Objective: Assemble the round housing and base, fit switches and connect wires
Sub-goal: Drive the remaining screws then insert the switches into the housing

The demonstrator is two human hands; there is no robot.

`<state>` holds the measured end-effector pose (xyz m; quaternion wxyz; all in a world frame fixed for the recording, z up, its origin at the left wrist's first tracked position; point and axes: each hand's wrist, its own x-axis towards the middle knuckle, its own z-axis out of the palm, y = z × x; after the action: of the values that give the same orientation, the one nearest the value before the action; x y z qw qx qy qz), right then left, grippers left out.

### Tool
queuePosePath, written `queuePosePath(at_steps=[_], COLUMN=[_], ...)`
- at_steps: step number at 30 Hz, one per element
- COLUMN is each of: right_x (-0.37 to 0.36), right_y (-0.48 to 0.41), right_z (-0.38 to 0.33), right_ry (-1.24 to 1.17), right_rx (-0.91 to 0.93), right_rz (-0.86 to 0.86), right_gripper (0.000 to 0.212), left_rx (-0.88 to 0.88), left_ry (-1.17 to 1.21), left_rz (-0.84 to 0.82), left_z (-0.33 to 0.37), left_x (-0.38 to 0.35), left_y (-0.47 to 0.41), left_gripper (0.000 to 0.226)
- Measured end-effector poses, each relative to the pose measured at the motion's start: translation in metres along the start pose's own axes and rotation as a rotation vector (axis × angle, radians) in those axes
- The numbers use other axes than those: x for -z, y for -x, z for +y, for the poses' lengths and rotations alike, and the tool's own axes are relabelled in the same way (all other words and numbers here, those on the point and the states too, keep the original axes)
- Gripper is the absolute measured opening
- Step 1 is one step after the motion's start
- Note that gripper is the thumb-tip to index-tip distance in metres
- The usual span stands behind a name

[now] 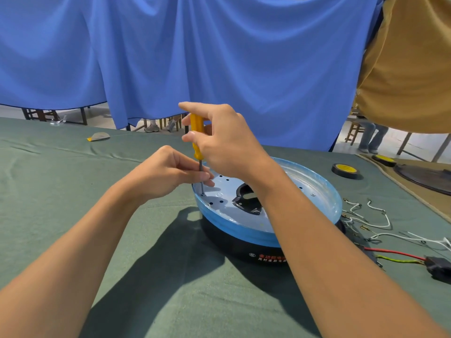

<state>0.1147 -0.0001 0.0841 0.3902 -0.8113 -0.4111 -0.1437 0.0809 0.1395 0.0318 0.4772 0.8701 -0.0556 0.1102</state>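
A round black housing (244, 247) sits upside down on the green cloth, with a blue-filmed metal base plate (305, 191) on top of it. A dark opening (246, 198) shows in the plate's middle. A yellow-handled screwdriver (197, 135) stands upright, its tip on a screw near the plate's left rim. My right hand (224, 140) grips the handle from above. My left hand (170, 174) pinches the steel shaft just above the plate. Loose white wires (373, 220) lie to the right of the housing.
A black connector (439, 267) with red and yellow-green leads lies at the right edge. A roll of black tape (346, 170) with a yellow core sits behind the wires, a second roll (384, 160) and a dark round part (427, 178) farther right. Blue cloth hangs behind.
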Motion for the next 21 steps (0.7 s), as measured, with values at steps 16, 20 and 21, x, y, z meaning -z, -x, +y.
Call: queuePosePath(at_steps=[16, 20, 21], right_x=[-0.003, -0.01, -0.01], right_y=[0.0, 0.005, 0.005], right_z=[0.004, 0.005, 0.004], right_ry=[0.035, 0.154, 0.164], right_rx=[-0.012, -0.018, -0.007], right_rz=[0.084, 0.219, 0.214], right_gripper=[0.046, 0.042, 0.042], left_rx=[-0.028, -0.094, -0.097], left_ry=[0.051, 0.08, 0.073], left_rz=[0.005, 0.171, 0.169], left_z=[0.004, 0.001, 0.0], left_x=[-0.005, -0.011, -0.012], left_y=[0.002, 0.0, 0.0], left_gripper=[0.012, 0.017, 0.02])
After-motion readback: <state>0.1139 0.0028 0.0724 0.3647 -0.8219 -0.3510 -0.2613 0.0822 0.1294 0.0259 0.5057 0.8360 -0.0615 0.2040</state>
